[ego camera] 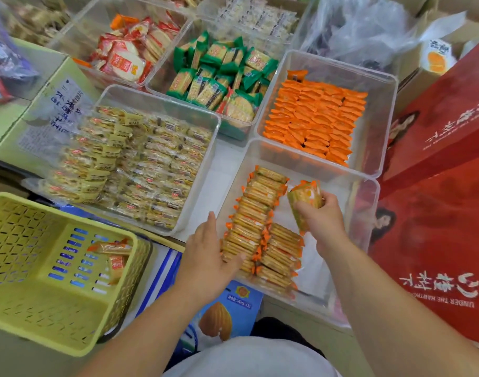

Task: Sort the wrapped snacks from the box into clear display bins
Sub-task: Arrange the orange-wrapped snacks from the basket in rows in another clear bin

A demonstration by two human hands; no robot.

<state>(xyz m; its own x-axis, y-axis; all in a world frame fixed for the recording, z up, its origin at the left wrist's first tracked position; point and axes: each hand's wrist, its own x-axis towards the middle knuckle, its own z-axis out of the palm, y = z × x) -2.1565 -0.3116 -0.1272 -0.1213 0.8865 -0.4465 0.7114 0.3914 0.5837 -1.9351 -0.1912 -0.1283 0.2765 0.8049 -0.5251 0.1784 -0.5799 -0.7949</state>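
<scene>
The cracker packet (305,198) sat gripped in the right hand (324,223) over the near right clear bin (366,213), beside the rows of packets (260,213) already laid there. It looked light, slick-wrapped and brittle inside, best held by its flat sides. The left hand (208,254) pressed straight-fingered against the rows. The packet's print was too blurred to read, and the forearm covered the bin's near right corner.
</scene>
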